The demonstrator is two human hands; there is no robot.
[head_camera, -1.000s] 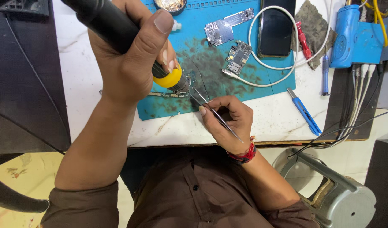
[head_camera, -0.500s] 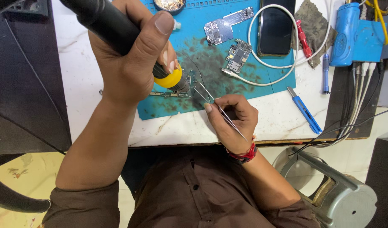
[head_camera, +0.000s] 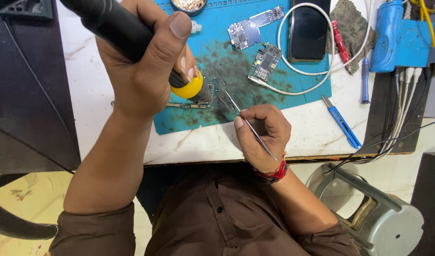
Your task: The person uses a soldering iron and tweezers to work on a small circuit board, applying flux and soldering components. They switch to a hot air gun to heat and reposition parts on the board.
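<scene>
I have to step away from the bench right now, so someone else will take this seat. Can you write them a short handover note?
Left hand: gripped round the black hot-air handle, its yellow-collared nozzle over the circuit board at the teal mat's near edge.
Right hand: holds tweezers, tips by the nozzle.
Done: two other boards lie loose beside a dark phone.
Left: the heated board is not yet released; I cannot tell whether any part has come off.
</scene>
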